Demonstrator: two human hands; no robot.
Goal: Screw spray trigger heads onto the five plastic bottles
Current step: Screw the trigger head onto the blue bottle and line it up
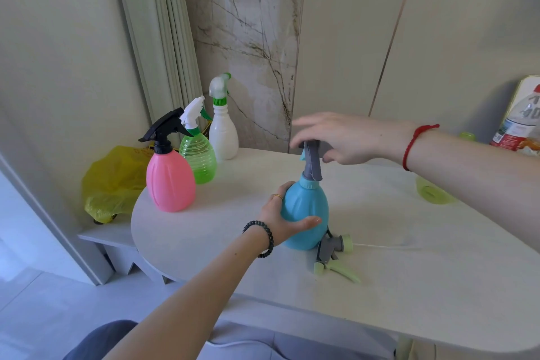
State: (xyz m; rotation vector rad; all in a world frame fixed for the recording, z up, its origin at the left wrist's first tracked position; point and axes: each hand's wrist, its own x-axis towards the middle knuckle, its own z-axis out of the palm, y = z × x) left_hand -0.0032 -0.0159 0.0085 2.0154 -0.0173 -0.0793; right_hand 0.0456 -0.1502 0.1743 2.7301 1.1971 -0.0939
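Observation:
A blue bottle (306, 210) stands upright near the middle of the white table (409, 286). My left hand (285, 219) grips its belly. A grey trigger head (312, 164) sits on its neck, and my right hand (336, 139) holds the top of that head. A loose grey and light-green trigger head (334, 254) lies on the table just right of the blue bottle. At the back left stand a pink bottle (171, 181) with a black head, a clear green bottle (200, 159) with a white head, and a white bottle (223, 131) with a white and green head. A headless yellow-green bottle (432, 193) is partly hidden behind my right forearm.
A crumpled yellow plastic bag (114, 181) lies on a low ledge left of the table. A labelled plastic water bottle (517, 123) and a packet lean against the wall at the far right. A curtain hangs behind the bottles.

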